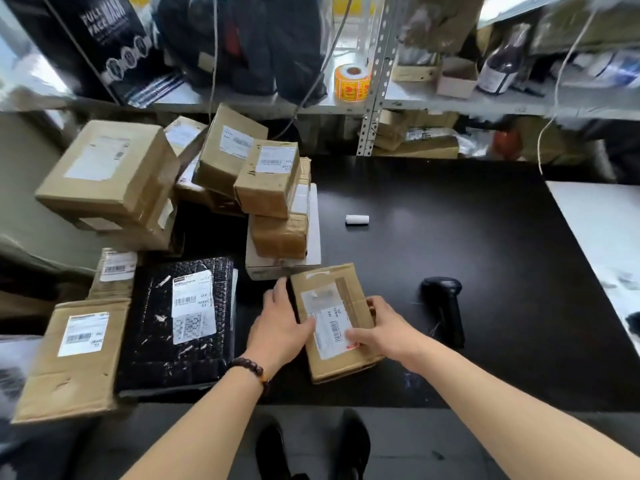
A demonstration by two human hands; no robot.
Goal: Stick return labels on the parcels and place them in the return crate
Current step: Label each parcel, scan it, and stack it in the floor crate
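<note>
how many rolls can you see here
2: an orange roll on the shelf and a small white roll on the black table; more may hide among the shelf clutter.

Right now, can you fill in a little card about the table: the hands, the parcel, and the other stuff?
Parcel: flat brown parcel on the black table, white label up
Left hand: rests on its left edge
Right hand: holds its right edge, thumb on label
Scanner: black, lying right of parcel
Pile: labelled boxes, stacked left
Shelf: orange sticker roll
</note>
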